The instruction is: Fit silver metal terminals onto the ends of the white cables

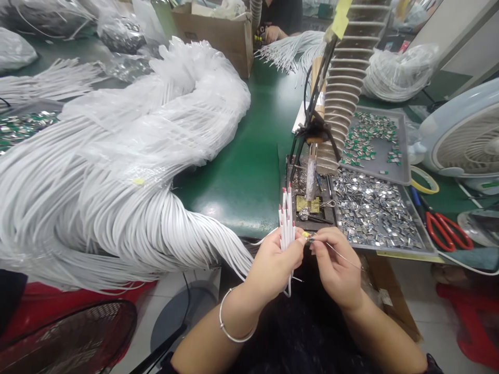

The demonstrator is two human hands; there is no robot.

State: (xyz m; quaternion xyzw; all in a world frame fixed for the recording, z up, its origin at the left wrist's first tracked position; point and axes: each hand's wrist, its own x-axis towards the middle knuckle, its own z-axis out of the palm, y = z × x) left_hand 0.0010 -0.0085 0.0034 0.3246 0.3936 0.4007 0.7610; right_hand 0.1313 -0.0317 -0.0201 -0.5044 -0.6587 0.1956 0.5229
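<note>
Gripping a bunch of white leads (286, 218) upright, red tips up, left hand (273, 267) is fisted around them just off the near edge of the green table (241, 176). Silver bangle (234, 324) on that wrist.

Right hand (337, 267) has thumb and forefinger pinched together on a small yellow-green part (306, 236), touching the left thumb beside the leads. Thin wire (343, 257) trails from that pinch out to the right.

Soldering iron (311, 174) sits in its stand just beyond the hands. Tray of shiny metal shells (374, 208) to its right, red scissors (448, 231) further right. Big bagged cable bundle (117, 182) fills the left side. Another person's hand (273, 34) at the far end.
</note>
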